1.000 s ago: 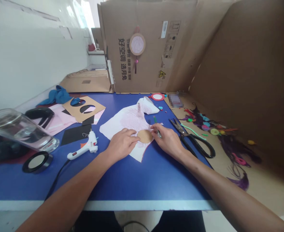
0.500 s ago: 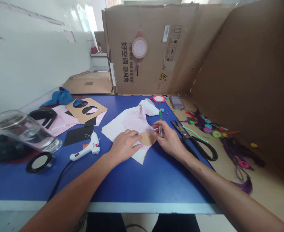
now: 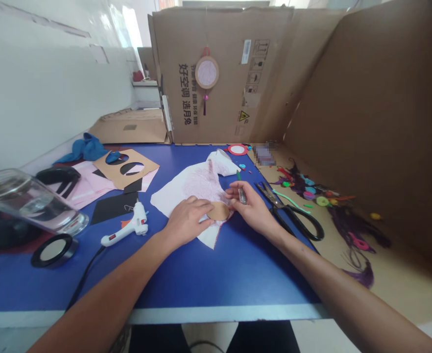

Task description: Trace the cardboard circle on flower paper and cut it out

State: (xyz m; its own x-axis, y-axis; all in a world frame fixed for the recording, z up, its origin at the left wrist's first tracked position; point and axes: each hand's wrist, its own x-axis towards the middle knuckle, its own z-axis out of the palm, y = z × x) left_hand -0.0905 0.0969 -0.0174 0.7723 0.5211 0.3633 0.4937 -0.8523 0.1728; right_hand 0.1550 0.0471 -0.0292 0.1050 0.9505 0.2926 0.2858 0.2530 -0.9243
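Note:
A pinkish-white patterned sheet (image 3: pixel 190 184) lies on the blue table, with a curled part at its far end. On its near right part rests a round brown cardboard disc (image 3: pixel 218 211). My left hand (image 3: pixel 189 218) lies over the sheet with its fingers spread, the fingertips on the disc's left edge. At the disc's right side is my right hand (image 3: pixel 246 202), its fingers wrapped round a green-tipped pen (image 3: pixel 241 189) that leans upright.
A white glue gun (image 3: pixel 130 228), a glass jar (image 3: pixel 43 206) and cut cardboard (image 3: pixel 118 179) are on the left. Black-handled scissors (image 3: pixel 300 220) and colourful tassels (image 3: pixel 343 225) lie right. A large cardboard box (image 3: pixel 223 98) stands behind.
The whole view has shifted slightly. The pen in my right hand has tilted further to the left, and that hand has moved a little at the disc's edge. My left hand stays in place.

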